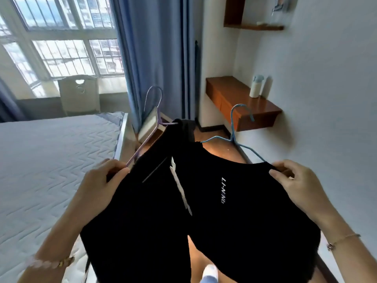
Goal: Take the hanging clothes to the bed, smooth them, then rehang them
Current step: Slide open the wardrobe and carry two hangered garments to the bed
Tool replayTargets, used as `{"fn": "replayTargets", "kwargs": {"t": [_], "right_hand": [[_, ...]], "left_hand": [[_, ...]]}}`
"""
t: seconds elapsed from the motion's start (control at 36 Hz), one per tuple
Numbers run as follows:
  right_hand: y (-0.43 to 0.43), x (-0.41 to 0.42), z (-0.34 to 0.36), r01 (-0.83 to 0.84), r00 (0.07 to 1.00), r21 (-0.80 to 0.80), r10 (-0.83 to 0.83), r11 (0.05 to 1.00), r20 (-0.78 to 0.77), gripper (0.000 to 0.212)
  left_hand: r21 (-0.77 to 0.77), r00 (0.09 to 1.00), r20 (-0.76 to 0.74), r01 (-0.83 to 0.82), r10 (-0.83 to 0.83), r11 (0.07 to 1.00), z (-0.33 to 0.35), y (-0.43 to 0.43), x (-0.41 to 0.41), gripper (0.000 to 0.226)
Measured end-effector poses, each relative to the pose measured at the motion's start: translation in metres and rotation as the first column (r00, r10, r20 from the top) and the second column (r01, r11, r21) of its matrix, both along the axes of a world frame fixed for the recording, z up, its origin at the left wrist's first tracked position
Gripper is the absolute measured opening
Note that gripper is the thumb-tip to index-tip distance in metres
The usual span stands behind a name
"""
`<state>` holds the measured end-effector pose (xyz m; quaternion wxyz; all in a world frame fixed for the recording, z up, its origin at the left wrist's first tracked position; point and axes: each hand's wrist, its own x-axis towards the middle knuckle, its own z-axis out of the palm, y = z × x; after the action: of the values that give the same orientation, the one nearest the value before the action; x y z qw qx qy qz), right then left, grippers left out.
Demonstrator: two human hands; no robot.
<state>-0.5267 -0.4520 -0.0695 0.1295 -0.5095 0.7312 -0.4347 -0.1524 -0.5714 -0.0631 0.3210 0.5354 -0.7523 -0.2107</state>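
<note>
Your left hand (103, 176) pinches the purple hanger (145, 137) w/ black trousers (142, 211); right hand (289, 176) pinches the black top (244, 201) on the blue hanger (234, 131). Held apart, prob. so they don't tangle. Garments hang over the floor, just beside the bed (51, 160), long axes running toward you, hooks pointing away.

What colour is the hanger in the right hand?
Blue, seen in the head view: the hanger sticks out of the black shirt.

Bed (51, 160) left, wall desk (240, 103) right
</note>
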Motion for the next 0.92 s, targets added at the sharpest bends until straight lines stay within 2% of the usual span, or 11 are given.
{"fn": "replayTargets", "kwargs": {"t": [0.08,0.17,0.33,0.47,0.56,0.64,0.78,0.92], "right_hand": [[-0.057,-0.021,-0.015,-0.04,0.998,0.019,0.041,0.999,-0.038,0.019],[-0.122,-0.039,-0.028,-0.089,0.994,0.053,0.092,0.995,-0.055,0.016],[-0.263,-0.067,-0.019,-0.178,0.981,0.046,0.181,0.983,-0.073,0.027],[-0.376,-0.088,0.001,-0.235,0.965,-0.048,0.227,0.971,-0.13,0.018],[-0.445,-0.096,0.013,-0.266,0.953,-0.109,0.244,0.958,-0.182,0.016],[-0.519,-0.099,0.014,-0.324,0.94,-0.13,0.303,0.937,-0.158,0.022],[-0.652,-0.092,-0.012,-0.443,0.896,-0.105,0.437,0.89,-0.08,0.017],[-0.794,-0.091,-0.028,-0.583,0.812,-0.093,0.581,0.807,-0.058,0.026]], "left_hand": [[-0.068,0.99,0.055,-0.125,0.129,0.99,-0.019,-0.039,-0.013,0.008],[-0.06,0.967,0.104,-0.226,0.232,0.972,-0.038,-0.083,-0.026,0.01],[-0.083,0.914,0.197,-0.346,0.356,0.935,-0.046,-0.172,-0.044,0.013],[-0.12,0.871,0.202,-0.432,0.448,0.894,-0.037,-0.238,-0.052,0.012],[-0.158,0.849,0.148,-0.487,0.508,0.859,-0.035,-0.277,-0.054,0.01],[-0.169,0.812,0.109,-0.553,0.573,0.816,-0.042,-0.318,-0.052,0.011],[-0.139,0.749,0.058,-0.648,0.66,0.749,-0.07,-0.391,-0.055,0.01],[-0.174,0.665,0.107,-0.72,0.739,0.672,-0.084,-0.473,-0.062,0.007]]}}
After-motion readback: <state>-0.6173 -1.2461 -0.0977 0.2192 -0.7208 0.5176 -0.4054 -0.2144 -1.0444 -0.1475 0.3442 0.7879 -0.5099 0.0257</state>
